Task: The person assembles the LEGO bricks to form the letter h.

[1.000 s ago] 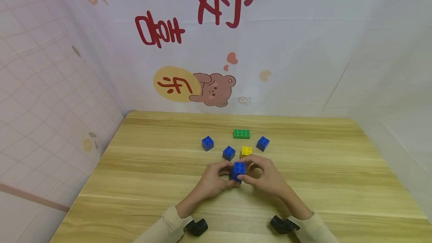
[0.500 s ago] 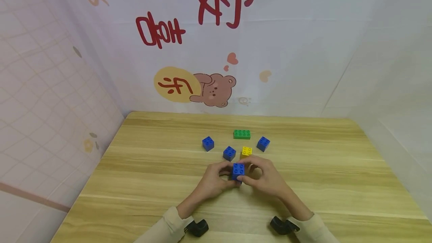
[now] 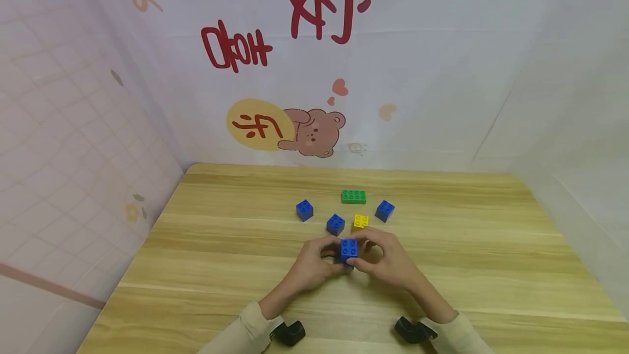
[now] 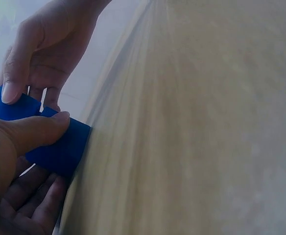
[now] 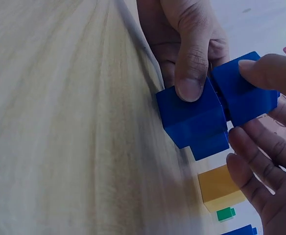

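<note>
In the head view my left hand and right hand meet over a blue toy building brick at the table's middle. The right wrist view shows two blue bricks, one above the other, with a thin dark seam between them. My left thumb presses the side of the lower blue brick, which is at the tabletop. My right thumb and fingers pinch the upper blue brick. Whether the studs are fully joined cannot be seen. In the left wrist view, my left thumb covers part of the lower brick.
Just behind the hands lie a yellow brick and a blue brick. Farther back are a green long brick and two more blue bricks, left and right. A printed cloth hangs beyond the wooden table.
The upper blue brick has shifted slightly toward me and sits straighter between the fingers. Both hands stay nearly still, and the whole head view has drifted a little.
</note>
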Demonstrator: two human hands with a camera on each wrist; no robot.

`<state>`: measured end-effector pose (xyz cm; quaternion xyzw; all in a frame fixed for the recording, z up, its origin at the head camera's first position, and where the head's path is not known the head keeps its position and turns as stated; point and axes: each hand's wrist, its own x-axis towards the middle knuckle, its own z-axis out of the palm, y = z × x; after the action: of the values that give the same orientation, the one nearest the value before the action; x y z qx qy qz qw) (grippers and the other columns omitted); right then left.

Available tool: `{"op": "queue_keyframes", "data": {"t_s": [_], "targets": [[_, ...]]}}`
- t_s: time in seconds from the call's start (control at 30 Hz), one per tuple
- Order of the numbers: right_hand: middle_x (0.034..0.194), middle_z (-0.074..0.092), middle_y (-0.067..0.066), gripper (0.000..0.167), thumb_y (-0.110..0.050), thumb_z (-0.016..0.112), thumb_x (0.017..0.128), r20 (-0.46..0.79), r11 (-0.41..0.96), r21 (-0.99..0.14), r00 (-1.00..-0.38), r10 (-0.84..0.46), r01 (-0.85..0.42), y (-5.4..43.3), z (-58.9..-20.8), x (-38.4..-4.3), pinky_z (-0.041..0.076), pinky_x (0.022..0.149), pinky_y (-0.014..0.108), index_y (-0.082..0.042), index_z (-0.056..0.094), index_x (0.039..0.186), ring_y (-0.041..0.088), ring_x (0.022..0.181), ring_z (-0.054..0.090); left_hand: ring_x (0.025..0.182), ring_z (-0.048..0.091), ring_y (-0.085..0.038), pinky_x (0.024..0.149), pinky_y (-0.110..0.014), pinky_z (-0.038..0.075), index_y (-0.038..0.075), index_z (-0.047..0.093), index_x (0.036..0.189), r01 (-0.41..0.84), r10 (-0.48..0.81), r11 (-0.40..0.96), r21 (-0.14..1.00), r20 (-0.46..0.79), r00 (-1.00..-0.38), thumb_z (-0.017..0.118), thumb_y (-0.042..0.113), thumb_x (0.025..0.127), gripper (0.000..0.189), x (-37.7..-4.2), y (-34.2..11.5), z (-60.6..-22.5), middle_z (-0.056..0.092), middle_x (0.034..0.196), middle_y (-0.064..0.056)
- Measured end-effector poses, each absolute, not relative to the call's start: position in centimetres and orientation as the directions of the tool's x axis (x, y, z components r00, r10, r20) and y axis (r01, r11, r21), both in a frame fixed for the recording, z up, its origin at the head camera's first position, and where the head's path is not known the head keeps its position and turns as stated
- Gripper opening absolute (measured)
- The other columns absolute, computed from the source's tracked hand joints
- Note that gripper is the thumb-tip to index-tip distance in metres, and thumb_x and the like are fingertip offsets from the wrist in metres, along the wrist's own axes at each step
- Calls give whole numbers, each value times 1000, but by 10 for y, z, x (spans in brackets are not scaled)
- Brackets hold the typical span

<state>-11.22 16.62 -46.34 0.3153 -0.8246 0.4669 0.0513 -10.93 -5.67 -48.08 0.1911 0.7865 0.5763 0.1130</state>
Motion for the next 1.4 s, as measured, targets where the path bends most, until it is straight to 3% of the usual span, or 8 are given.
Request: {"op": "queue_keyframes", "data": {"t_s": [0.27,1.4], "targets": [[101,71,-5,42,-16,89,81,405,352,-724,-779,-478,-593,167,-463,-112,59,72,34,-21,70,118,21,82,64,110,73,-18,96,-25,58,17,72,116,160,434,270,949,28,-901,86,13,84,35,-110,-56,-480,74,120,-3],[94,67,-13,30,-26,83,88,349,426,-723,-819,-455,-544,165,-463,-112,59,71,29,-26,70,115,16,81,64,110,73,-18,96,-25,59,17,72,115,155,417,288,945,22,-909,86,17,85,34,-108,-57,-479,73,120,-2]]}}
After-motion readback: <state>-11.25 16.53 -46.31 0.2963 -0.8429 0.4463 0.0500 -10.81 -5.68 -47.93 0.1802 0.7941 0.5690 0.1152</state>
